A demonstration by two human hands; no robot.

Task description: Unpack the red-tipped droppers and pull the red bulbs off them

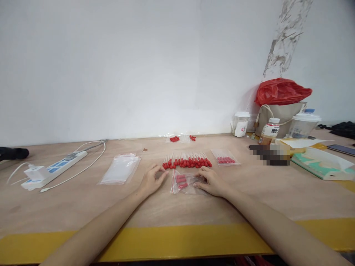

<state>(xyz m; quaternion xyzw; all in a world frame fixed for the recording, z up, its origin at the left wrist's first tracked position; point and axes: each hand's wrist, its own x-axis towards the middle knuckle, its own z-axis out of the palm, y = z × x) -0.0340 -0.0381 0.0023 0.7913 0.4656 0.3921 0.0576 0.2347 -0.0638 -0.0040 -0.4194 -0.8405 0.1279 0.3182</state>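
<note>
A dense row of thin pale sticks with red bulb-like tips [187, 162] lies on the table in front of both hands. My left hand [151, 180] rests at the row's left end, thumb and forefinger curved with a gap between them and nothing visible in it. On the other side, my right hand [212, 181] has its fingers bent around the right part of a clear zip bag [190, 189]. Inside that bag are a few red pieces [181, 181]; its red-striped edge faces left. Another clear bag [226, 157] with several red-tipped sticks lies beyond my right hand.
Flat zip bags [120, 169] are stacked at left, near a power strip [55, 170] with white cables. Small red pieces [174, 139] lie on plastic by the wall. At right stand a lidded cup [241, 125], a bottle [270, 131], a tote bag [283, 114] and a green-white pack [323, 162].
</note>
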